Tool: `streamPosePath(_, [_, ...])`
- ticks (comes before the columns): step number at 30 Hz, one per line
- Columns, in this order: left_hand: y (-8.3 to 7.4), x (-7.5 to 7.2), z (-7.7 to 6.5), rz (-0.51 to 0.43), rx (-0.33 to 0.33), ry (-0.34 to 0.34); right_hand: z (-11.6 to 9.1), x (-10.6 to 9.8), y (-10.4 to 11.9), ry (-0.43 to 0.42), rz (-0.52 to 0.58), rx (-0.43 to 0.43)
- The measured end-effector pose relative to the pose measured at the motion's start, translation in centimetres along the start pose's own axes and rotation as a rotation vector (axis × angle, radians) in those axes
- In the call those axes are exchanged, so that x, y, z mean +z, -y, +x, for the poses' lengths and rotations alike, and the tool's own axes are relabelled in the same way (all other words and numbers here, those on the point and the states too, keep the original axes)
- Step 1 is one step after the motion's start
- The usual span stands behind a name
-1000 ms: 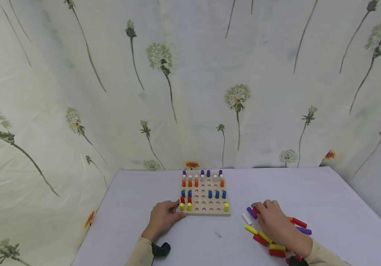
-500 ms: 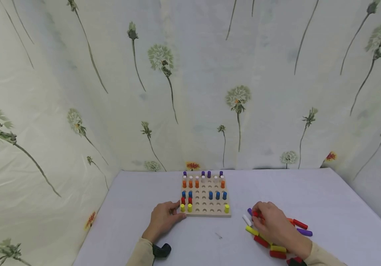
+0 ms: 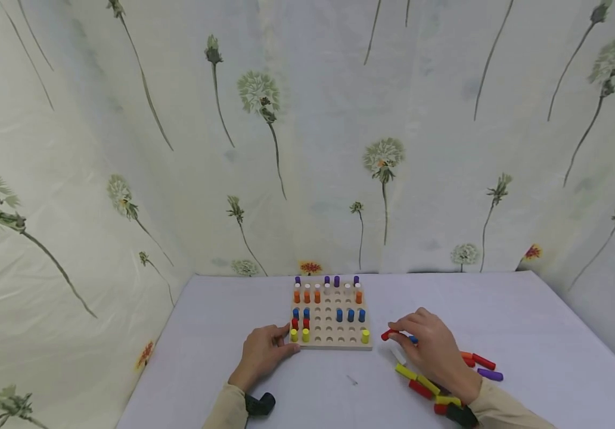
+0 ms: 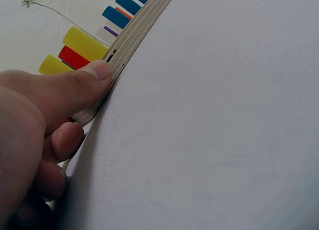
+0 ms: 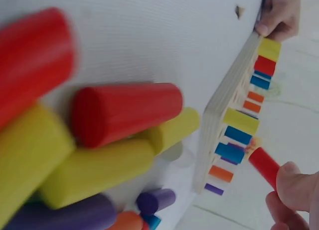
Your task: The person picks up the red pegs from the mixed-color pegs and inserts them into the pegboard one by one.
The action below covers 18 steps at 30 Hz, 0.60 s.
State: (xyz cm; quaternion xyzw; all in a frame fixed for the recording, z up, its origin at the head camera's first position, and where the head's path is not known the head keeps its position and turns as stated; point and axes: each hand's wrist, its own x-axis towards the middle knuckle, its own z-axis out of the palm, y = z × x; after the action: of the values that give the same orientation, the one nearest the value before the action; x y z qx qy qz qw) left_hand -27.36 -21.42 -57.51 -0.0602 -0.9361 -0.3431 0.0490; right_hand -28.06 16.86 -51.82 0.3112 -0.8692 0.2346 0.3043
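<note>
A wooden pegboard (image 3: 334, 346) lies on the table with upright pegs in purple, white, orange, blue, red and yellow. My left hand (image 3: 263, 353) grips its front left corner; in the left wrist view the thumb presses the board's layered edge (image 4: 137, 43), with fingers curled at the side. Between the thumb and fingertips of my right hand (image 3: 433, 348) is a red peg (image 3: 385, 335), held to the right of the board, above the table. In the right wrist view that red peg (image 5: 264, 166) sticks out tilted from the fingertips.
Loose pegs lie around and under my right forearm, among them a white peg (image 3: 398, 356), a yellow peg (image 3: 406, 371), a red peg (image 3: 420, 389) and a purple peg (image 3: 490, 375). A floral curtain (image 3: 307, 149) hangs behind the white table (image 3: 221, 310).
My right hand has picked the red peg from the loose pegs and moved it left, towards the board. The left hand has stayed at the board's corner.
</note>
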Motion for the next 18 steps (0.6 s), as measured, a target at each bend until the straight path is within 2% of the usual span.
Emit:
streamPosePath(3, [0.0, 0.0, 0.0, -0.004, 0.003, 0.000, 0.5, 0.4, 0.1, -0.031, -0.005, -0.013])
streamPosePath(8, [0.1, 0.1, -0.1, -0.002, 0.007, 0.002, 1.3, 1.2, 0.5, -0.046, -0.007, 0.022])
streamPosePath(18, [-0.1, -0.1, -0.1, -0.004, 0.023, -0.009, 3.6, 3.7, 1.8, -0.098, 0.079, 0.052])
